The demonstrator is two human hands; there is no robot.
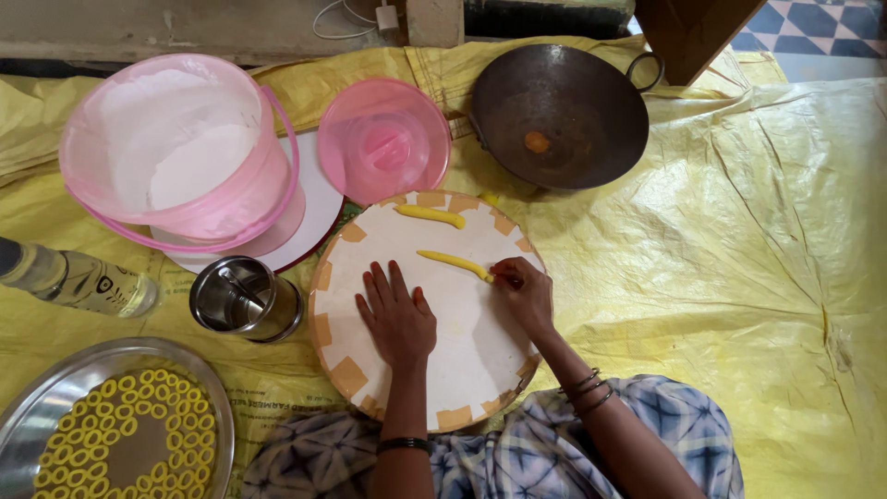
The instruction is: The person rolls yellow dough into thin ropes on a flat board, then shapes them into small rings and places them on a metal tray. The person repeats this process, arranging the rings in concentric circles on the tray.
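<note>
A round white board (462, 342) with orange patches along its rim lies in front of me. Two thin yellow dough rolls rest on it, one near the far edge (431, 215) and one in the middle (455, 264). My left hand (397, 319) lies flat on the board, palm down and fingers spread, holding nothing. My right hand (523, 294) has its fingertips pinched on the right end of the middle dough roll.
A pink bucket (180, 148) of white flour stands at the left beside its pink lid (383, 140). A dark iron wok (559, 115) sits behind the board. A steel cup (245, 298), a clear bottle (78, 277) and a steel tray (55, 407) of several yellow dough rings lie at the left. Yellow sheeting (739, 259) covers the floor.
</note>
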